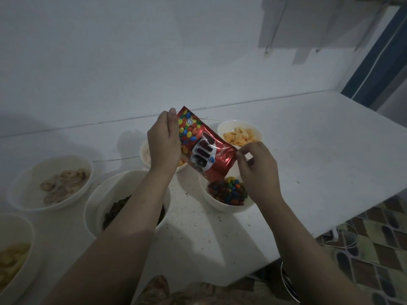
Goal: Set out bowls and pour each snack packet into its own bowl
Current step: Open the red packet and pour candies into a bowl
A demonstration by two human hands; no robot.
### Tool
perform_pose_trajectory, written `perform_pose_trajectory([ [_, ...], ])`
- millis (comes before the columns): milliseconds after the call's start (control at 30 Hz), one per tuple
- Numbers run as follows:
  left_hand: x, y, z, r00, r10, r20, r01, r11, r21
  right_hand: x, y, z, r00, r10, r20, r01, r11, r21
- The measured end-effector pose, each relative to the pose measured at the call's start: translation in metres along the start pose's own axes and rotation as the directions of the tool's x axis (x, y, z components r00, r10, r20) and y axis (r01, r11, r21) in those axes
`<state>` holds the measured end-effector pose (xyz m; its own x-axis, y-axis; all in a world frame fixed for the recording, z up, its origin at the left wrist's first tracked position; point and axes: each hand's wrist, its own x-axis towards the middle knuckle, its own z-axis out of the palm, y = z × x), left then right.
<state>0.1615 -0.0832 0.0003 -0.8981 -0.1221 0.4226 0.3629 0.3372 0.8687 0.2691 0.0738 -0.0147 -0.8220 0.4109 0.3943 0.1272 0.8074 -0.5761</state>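
Observation:
A red candy packet [206, 148] is held upside down, tilted, over a white bowl [217, 202] holding colourful coated candies [229, 191]. My left hand [164, 143] grips the packet's upper left edge. My right hand [256, 170] pinches the packet's right edge between thumb and fingertips. The packet's mouth points down at the candy pile. Behind my left hand a further white bowl [144, 155] is mostly hidden.
On the white counter [308, 161] stand other white bowls: orange crackers [241, 136] at the back, ring-shaped snacks [63, 183] on the left, dark pieces [114, 210] under my left forearm, yellow snacks [11, 260] at the lower left. The counter edge runs along the right over a patterned floor [374, 238].

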Motion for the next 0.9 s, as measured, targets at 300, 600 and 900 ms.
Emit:
perform_pose_trajectory([
  [300,0.000,0.004,0.003,0.999,0.028,0.020,-0.028,1.000,0.006,0.000,0.003,-0.001,0.998,-0.042,-0.052,0.044,0.998,0.038],
  [600,-0.005,0.006,0.005,0.988,0.134,0.078,-0.136,0.991,0.015,0.005,-0.008,-0.003,0.994,-0.092,0.066,0.085,0.992,0.097],
  [900,-0.017,0.012,0.014,0.968,0.243,0.054,-0.244,0.970,0.005,0.034,-0.061,0.010,0.988,-0.137,-0.067,0.150,0.955,0.256],
])
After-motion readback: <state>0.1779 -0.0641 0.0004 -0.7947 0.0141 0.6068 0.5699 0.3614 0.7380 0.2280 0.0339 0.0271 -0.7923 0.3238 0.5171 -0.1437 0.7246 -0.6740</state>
